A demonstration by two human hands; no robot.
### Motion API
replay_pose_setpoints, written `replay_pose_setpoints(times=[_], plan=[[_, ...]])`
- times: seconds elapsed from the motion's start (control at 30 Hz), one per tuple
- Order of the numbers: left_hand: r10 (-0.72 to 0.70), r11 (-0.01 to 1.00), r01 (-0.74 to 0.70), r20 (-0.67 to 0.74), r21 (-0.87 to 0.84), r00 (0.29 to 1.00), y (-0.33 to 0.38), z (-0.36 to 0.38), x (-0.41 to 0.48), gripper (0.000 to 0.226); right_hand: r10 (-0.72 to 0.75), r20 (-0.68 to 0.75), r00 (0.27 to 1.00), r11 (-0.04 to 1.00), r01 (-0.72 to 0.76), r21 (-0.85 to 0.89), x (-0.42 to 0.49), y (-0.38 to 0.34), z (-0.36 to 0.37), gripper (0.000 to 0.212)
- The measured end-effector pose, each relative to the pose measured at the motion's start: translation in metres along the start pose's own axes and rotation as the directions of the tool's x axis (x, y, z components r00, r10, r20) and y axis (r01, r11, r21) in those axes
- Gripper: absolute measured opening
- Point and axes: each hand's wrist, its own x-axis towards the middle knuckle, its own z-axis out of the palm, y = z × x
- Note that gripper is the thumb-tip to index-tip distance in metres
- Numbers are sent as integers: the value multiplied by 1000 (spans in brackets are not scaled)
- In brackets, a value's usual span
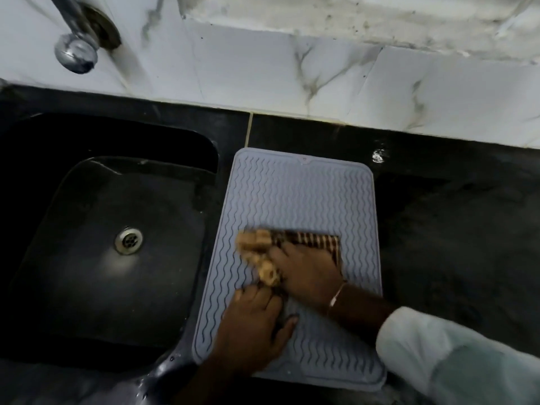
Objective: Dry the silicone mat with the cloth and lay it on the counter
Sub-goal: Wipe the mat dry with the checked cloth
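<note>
Your left hand (257,317) lies flat and open, pinning the grey silicone mat (295,194) to the counter (438,229) beneath it, so your right hand (306,270), palm-down with fairly straight fingers, can press the striped cloth (309,239) across its ribs.

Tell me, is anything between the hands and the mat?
Only the cloth: it lies under the right hand, on the mat. The left hand presses the mat directly, beside the cloth. The mat already lies flat on the counter.
</note>
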Motion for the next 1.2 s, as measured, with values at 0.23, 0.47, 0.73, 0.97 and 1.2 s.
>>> replay_pose_setpoints(times=[0.23, 0.47, 0.73, 0.97, 1.2], plan=[[-41, 998, 44, 76, -35, 996, 1, -4, 1, 29, 255, -103, 961, 965, -260, -37, 125, 72, -20, 36], [8, 959, -13, -20, -284, 1000, -4, -22, -14, 26, 90, -29, 996, 995, -89, 37, 93, -6, -13, 33], [18, 963, 77, 346, -259, 938, -6, -36, -9, 41, -194, -77, 978, 975, 201, 94, 115, -11, 10, 18], [-298, 943, 289, -28, -162, 954, -5, -20, -8, 29, 178, -82, 981, 976, -187, -116, 226, 40, -31, 34], [-261, 965, 261, -7, 14, 965, -21, -16, 20, 39, -88, 16, 996, 993, 86, 84, 94, -27, -3, 36]])
